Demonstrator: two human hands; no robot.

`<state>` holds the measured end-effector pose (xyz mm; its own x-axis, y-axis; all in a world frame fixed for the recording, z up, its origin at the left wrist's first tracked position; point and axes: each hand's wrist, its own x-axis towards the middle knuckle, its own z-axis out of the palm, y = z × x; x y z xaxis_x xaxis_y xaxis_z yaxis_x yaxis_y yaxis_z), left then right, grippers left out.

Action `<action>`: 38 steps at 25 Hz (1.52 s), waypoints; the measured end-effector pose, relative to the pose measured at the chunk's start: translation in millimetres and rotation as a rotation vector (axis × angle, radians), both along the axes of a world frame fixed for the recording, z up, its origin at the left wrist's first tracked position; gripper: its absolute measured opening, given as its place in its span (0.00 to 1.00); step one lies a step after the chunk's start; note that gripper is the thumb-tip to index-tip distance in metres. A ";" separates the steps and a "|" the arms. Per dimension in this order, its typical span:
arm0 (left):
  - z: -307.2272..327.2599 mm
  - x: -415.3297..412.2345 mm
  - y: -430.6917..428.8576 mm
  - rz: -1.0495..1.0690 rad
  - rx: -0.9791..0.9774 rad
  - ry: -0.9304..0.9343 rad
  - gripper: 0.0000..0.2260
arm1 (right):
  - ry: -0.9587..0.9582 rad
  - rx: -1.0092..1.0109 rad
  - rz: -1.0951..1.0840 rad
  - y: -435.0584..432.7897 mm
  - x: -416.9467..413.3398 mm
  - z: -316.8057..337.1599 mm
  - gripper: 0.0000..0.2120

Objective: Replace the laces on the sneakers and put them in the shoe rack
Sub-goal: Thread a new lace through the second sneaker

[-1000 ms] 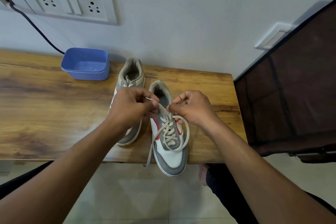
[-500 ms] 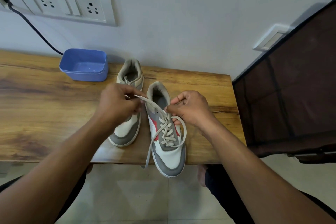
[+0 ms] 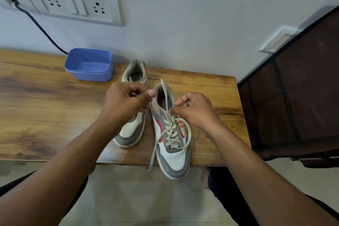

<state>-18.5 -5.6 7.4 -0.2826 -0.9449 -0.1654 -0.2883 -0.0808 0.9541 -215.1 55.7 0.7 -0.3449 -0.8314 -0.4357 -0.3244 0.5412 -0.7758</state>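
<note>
We log the laced sneaker on the table, toe past its near edge, between our hands: right hand pinches its lace, while left hand is curled beside the collar, its grip unclear.

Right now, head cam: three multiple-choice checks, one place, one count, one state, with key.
1. Where is the blue tub? A) on the floor B) on the table, at the wall C) inside a sneaker
2. How many sneakers are on the table? A) one B) three C) two
3. What does the right hand do? A) pinches the lace B) lies flat C) holds a pen

Key: 1B, it sits by the wall; 2C, left sneaker and right sneaker side by side; 3A, thumb and finger close on the lace.
</note>
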 end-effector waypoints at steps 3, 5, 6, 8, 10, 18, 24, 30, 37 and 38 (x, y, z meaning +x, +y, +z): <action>-3.6 -3.8 2.9 -0.084 0.062 0.046 0.06 | 0.000 0.002 0.005 0.1 0.9 -0.6 0.12; -13.5 -10.9 9.5 -0.169 -0.092 -0.110 0.08 | -0.003 -0.002 0.001 -0.3 0.5 -2.2 0.12; -17.7 -14.6 12.2 -0.205 -0.235 -0.232 0.08 | -0.009 -0.003 -0.003 -0.4 -0.3 -2.7 0.12; -20.4 -21.3 12.9 -0.250 -0.419 -0.359 0.08 | -0.033 -0.002 -0.017 0.4 -2.6 -3.1 0.12; -20.3 -26.0 10.3 -0.304 -0.433 -0.397 0.07 | -0.065 0.001 -0.035 1.1 -3.7 -4.1 0.12; -21.4 -35.7 0.9 -0.520 -0.330 -0.541 0.08 | -0.079 -0.020 -0.066 3.6 -5.3 -8.1 0.10; -21.1 -40.4 5.7 -0.570 -0.317 -0.560 0.05 | -0.081 -0.019 -0.068 5.4 -8.2 -6.3 0.09; -17.8 -41.9 5.7 -0.447 -0.159 -0.437 0.03 | -0.100 -0.010 -0.092 7.0 -8.2 -6.0 0.07; 8.2 -4.7 -14.8 -0.234 -0.034 -0.393 0.05 | -0.067 -0.025 -0.094 4.8 -9.5 -5.7 0.06; 9.4 -2.7 -14.1 -0.304 -0.002 -0.430 0.05 | -0.064 -0.023 -0.096 4.4 -9.0 -6.0 0.06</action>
<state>-21.2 -19.6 16.8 -0.4512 -0.8311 -0.3249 -0.6638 0.0692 0.7447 -224.1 60.2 -5.3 -0.3956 -0.8060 -0.4403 -0.2209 0.5489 -0.8062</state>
